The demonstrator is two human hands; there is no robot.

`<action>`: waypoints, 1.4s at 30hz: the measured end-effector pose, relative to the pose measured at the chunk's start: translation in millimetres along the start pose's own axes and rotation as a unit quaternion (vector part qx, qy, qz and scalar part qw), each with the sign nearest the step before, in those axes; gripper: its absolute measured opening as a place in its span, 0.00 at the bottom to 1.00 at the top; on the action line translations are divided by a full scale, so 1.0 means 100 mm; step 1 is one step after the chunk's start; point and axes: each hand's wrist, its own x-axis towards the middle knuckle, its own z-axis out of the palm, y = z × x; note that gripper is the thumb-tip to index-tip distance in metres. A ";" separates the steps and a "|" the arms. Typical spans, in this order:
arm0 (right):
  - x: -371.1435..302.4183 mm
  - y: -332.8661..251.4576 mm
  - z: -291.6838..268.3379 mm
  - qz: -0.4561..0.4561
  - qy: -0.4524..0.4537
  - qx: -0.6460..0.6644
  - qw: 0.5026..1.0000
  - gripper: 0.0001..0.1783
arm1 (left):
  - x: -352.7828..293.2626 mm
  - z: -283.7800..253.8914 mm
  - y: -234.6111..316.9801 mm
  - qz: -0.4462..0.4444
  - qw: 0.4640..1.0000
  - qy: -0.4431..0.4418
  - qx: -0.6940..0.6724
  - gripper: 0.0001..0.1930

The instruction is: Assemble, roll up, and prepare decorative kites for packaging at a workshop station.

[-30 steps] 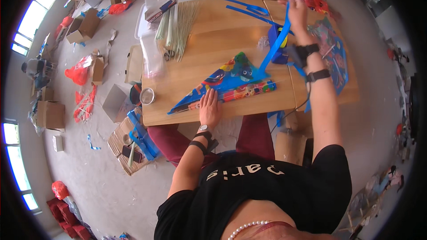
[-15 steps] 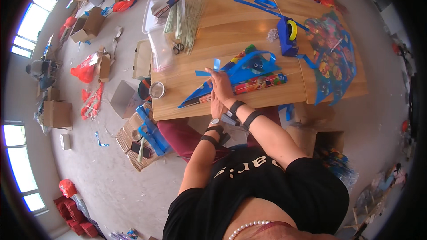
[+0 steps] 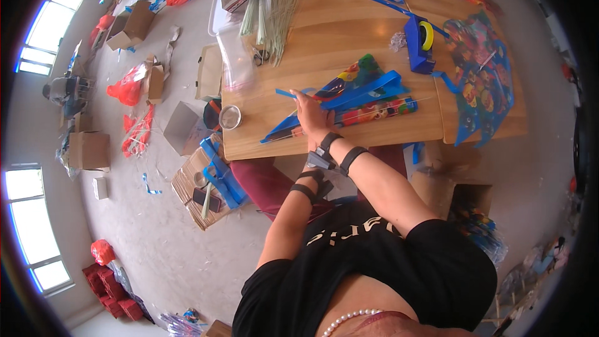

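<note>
A folded kite-like sheet point(image 3: 355, 81) with a colourful cartoon print lies at the table's near edge, tapering to a point at the left. Thin pale rods run along it. Lengthwise over it stretches a flat blue ribbon point(image 3: 368, 92), whose short end sticks out left of my fingertips. My right hand point(image 3: 314, 117) lies over the narrow part of the sheet, its fingers closed on the blue ribbon. Crossing beneath the right wrist, my left hand point(image 3: 311, 145) is almost wholly hidden, fingers included.
A blue tape dispenser point(image 3: 420, 47) stands on the right, beside another printed sheet point(image 3: 483, 75). Farther left are pale sticks point(image 3: 284, 19), scissors point(image 3: 261, 57) and a clear bag point(image 3: 237, 68). A small round tub point(image 3: 230, 117) sits at the left edge. Cardboard boxes point(image 3: 89, 150) stand on the floor.
The blue ribbon's raised loop on the right has flattened into a straighter band. A short upright blue piece by my fingertips no longer shows. My left hand is more hidden. The whole view has shifted slightly.
</note>
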 end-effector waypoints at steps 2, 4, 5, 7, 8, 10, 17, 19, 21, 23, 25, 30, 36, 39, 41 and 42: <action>0.02 0.00 0.01 0.033 -0.012 -0.008 0.999 0.16 | 0.01 -0.01 0.01 -0.001 1.000 0.000 0.001 0.27; 0.03 0.00 0.01 0.013 0.001 -0.001 1.000 0.16 | 0.03 -0.02 0.02 0.000 1.000 0.001 0.003 0.27; 0.03 0.00 0.02 0.043 -0.006 -0.005 0.999 0.16 | 0.05 -0.02 0.02 0.001 1.000 0.002 0.005 0.27; 0.03 0.01 0.03 0.020 0.006 0.003 1.000 0.16 | 0.07 -0.03 0.03 0.002 1.000 0.003 0.005 0.28; 0.02 0.02 0.04 0.052 -0.005 -0.001 0.999 0.16 | 0.08 -0.03 0.03 0.002 1.000 0.003 0.005 0.28; -0.01 0.05 0.08 0.005 0.023 -0.013 1.000 0.16 | 0.08 -0.03 0.04 0.001 1.000 0.004 0.007 0.28; -0.08 0.16 0.17 0.021 0.004 -0.076 0.997 0.18 | 0.10 0.01 -0.03 -0.005 1.000 0.000 0.015 0.29; -0.09 0.11 0.13 0.011 0.011 -0.041 0.999 0.19 | 0.10 0.03 -0.04 -0.003 1.000 0.000 0.017 0.29; -0.08 0.02 0.03 0.033 -0.005 -0.035 0.999 0.19 | 0.09 0.05 -0.04 -0.001 1.000 0.000 0.019 0.30; -0.08 -0.08 -0.10 0.075 -0.034 -0.029 0.996 0.20 | 0.06 0.07 -0.05 0.002 1.000 -0.001 0.023 0.30; -0.05 -0.14 -0.25 0.088 -0.046 -0.023 0.995 0.21 | 0.04 0.09 -0.05 0.004 1.000 -0.001 0.026 0.30; 0.09 0.08 -0.63 0.018 -0.025 -0.015 0.999 0.23 | 0.04 0.04 0.05 -0.037 0.997 -0.060 0.009 0.31; 0.11 0.58 -1.06 -0.027 0.042 -0.141 0.989 0.28 | 0.09 -0.14 0.23 -0.032 0.999 0.021 -0.034 0.31; 0.08 0.70 -1.18 -0.051 0.029 -0.207 0.977 0.27 | 0.11 -0.17 0.25 -0.028 0.999 0.035 -0.030 0.30; 0.06 0.74 -1.23 -0.055 0.003 -0.270 0.961 0.27 | 0.11 -0.17 0.25 -0.027 0.998 0.040 -0.029 0.31; 0.06 0.76 -1.23 -0.065 0.008 -0.264 0.962 0.27 | 0.11 -0.17 0.25 -0.027 0.999 0.037 -0.026 0.31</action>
